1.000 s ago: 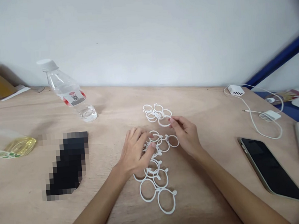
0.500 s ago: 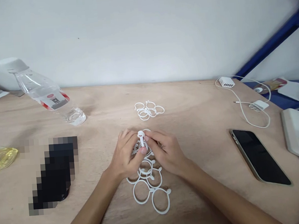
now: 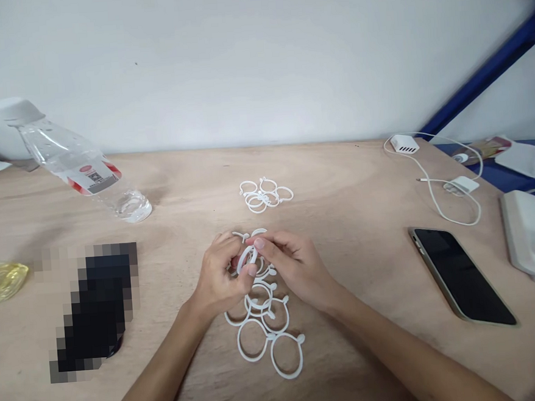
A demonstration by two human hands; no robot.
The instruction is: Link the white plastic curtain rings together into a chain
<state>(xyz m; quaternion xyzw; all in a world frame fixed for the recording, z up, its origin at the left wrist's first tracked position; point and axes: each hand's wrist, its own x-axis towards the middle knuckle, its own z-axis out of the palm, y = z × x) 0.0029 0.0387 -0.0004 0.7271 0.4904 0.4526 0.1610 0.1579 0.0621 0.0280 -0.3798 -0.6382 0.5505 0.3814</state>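
Between my two hands is a white plastic ring, held tilted above the table. My left hand is closed on its lower left side, thumb against it. The fingertips of my right hand pinch the ring's top, partly hiding it. Beneath and in front of my hands lies a pile of similar white rings, each with a small knob or tab; some overlap, and part of the pile is hidden by my fingers. Farther back, a smaller cluster of white rings lies on the table.
A clear water bottle stands at left, near a pixelated dark object and a yellow transparent item. At right are a phone, a white charger with cable, and a white box. A wall rises behind the wooden table.
The held ring has turned, its knob no longer showing at the top, and my right fingertips now cover its upper end. The view has shifted slightly.
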